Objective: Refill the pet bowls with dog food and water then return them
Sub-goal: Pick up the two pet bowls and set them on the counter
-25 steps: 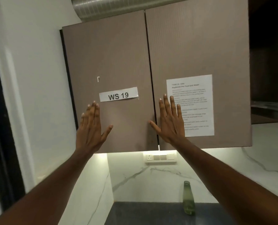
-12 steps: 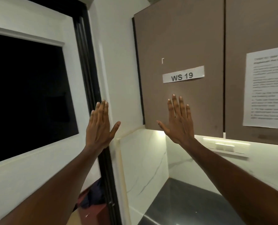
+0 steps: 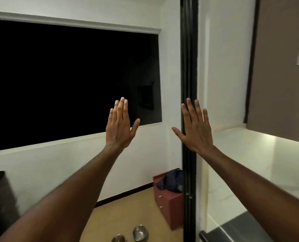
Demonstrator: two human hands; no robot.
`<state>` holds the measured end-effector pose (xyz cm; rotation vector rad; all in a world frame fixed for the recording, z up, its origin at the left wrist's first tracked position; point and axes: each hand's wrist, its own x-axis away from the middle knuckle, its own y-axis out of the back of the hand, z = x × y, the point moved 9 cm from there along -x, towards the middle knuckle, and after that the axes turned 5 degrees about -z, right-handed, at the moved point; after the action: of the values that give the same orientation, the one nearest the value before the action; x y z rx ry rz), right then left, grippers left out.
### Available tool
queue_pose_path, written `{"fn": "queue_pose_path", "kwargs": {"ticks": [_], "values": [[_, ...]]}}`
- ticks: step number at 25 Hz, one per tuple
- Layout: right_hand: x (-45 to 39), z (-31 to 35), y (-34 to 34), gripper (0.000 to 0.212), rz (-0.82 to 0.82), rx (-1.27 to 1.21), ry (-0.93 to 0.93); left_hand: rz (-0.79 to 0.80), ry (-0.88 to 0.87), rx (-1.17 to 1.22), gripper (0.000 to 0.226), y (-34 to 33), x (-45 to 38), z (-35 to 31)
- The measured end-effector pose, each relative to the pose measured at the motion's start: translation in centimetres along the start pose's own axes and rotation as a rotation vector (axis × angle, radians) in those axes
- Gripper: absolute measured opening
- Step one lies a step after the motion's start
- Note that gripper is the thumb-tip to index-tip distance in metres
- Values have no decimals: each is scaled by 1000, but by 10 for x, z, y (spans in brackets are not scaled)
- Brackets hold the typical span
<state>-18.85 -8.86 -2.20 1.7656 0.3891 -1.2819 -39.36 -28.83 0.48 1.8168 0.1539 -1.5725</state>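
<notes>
Head view: left hand and right hand raised, fingers spread flat, holding nothing. Two metal pet bowls on floor below, near red cabinet. Bowls untouched; judged task barely begun: fetching, filling, returning all remain.

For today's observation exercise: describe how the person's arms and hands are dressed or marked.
Both forearms are bare, with no sleeves in view. The left hand and right hand wear no gloves, and no rings, watch or bracelets show. Fingernails are short and unpainted.
</notes>
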Motion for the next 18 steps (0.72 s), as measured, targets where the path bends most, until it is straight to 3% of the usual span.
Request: {"fn": "queue_pose_path", "kwargs": {"ticks": [9,18], "values": [[-11,149,-70,93,18,-272,143,50,116,-261,81,46,65,150],[7,218,-139,94,111,-410,157,108,195,-325,80,31,102,210]]}}
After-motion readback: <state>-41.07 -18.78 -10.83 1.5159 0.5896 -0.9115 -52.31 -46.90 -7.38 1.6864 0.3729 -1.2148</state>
